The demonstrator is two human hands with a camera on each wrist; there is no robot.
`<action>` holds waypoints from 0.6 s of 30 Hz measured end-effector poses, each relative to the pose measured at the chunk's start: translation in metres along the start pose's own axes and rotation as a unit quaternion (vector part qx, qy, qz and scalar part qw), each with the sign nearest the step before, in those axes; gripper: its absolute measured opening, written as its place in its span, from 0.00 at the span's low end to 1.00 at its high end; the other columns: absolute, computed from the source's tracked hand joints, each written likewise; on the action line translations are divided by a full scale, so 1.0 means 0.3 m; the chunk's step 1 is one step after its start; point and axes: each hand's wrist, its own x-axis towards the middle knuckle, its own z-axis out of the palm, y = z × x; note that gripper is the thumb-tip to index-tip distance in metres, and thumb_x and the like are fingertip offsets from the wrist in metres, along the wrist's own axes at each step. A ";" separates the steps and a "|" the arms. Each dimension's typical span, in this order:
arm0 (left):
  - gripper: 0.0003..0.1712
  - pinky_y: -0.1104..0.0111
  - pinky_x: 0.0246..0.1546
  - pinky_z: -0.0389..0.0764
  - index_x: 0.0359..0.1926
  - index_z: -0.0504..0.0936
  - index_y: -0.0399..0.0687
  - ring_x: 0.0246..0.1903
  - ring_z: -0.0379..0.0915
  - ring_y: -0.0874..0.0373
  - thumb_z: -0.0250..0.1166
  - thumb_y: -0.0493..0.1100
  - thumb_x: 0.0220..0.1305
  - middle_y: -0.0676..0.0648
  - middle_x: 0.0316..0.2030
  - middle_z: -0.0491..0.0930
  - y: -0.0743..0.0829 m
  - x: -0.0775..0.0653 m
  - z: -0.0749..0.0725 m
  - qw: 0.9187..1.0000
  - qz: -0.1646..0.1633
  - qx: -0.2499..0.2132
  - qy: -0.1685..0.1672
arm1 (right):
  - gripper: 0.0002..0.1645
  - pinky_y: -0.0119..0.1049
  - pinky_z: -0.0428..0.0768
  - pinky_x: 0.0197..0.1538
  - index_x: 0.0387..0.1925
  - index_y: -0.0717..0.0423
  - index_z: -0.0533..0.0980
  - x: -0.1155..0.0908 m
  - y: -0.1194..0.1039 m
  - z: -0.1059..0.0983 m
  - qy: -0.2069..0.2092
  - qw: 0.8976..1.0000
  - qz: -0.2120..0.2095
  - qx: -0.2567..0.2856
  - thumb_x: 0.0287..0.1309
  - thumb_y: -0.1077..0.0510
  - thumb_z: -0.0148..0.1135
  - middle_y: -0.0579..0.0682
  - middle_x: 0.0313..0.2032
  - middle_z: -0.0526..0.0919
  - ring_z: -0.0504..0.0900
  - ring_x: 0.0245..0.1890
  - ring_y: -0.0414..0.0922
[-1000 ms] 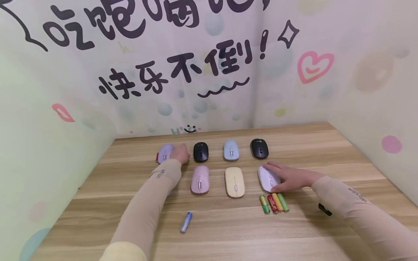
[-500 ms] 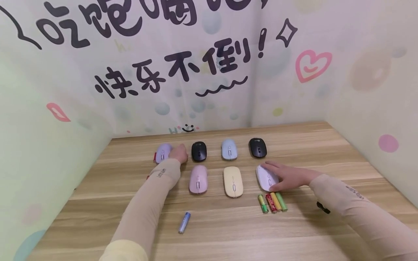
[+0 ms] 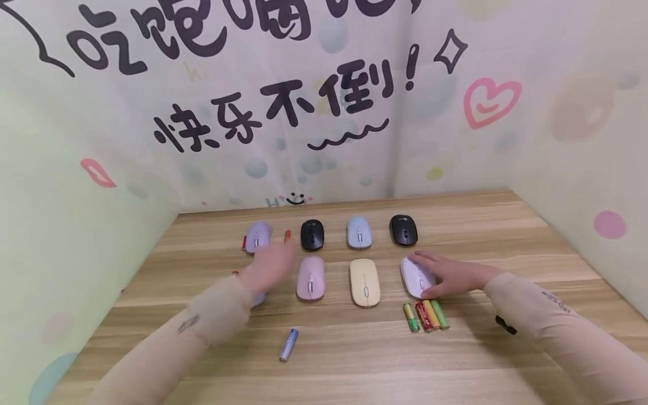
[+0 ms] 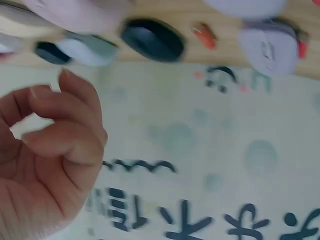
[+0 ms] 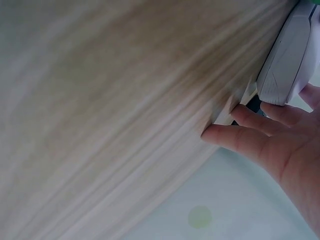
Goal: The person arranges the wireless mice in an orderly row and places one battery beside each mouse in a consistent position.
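Observation:
My left hand is blurred in the head view, above the table between the purple mouse and the pink mouse. The left wrist view shows its fingers loosely bent with nothing between them. A small red battery lies between the purple mouse and a black mouse. My right hand rests at the pale lavender mouse, fingertips at its far end and thumb at its near end. Its fingers are fairly straight, some touching the table.
Several batteries lie side by side before the lavender mouse; a blue battery lies nearer. Cream, light blue and another black mouse stand around. A blue mouse is mostly hidden. A printed cloth backs the table.
My left hand has drawn back toward me from beside the purple mouse, uncovering the red battery there. My right hand stays at the lavender mouse.

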 end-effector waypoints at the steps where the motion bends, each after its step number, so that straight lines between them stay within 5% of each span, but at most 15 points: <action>1: 0.07 0.62 0.21 0.73 0.37 0.72 0.39 0.23 0.69 0.53 0.55 0.37 0.58 0.45 0.24 0.73 0.016 -0.041 0.015 1.000 0.004 -0.003 -0.018 | 0.55 0.60 0.59 0.60 0.69 0.61 0.48 0.000 0.000 0.001 0.000 1.000 0.000 0.000 0.50 0.37 0.60 0.67 0.67 0.48 0.55 0.63 0.65; 8: 0.07 0.65 0.15 0.65 0.29 0.68 0.42 0.16 0.62 0.58 0.57 0.40 0.53 0.51 0.16 0.65 0.060 -0.281 0.129 0.996 0.056 -0.026 -0.069 | 0.54 0.60 0.61 0.59 0.68 0.61 0.49 0.004 -0.006 0.002 0.002 1.000 -0.010 -0.007 0.51 0.37 0.60 0.68 0.66 0.48 0.58 0.62 0.65; 18: 0.12 0.70 0.13 0.61 0.36 0.66 0.40 0.14 0.58 0.61 0.58 0.38 0.51 0.52 0.17 0.65 0.053 -0.362 0.203 0.990 0.081 -0.091 -0.064 | 0.53 0.60 0.62 0.58 0.67 0.63 0.50 0.006 -0.008 0.005 0.010 1.000 -0.019 -0.014 0.51 0.38 0.60 0.69 0.65 0.50 0.58 0.61 0.66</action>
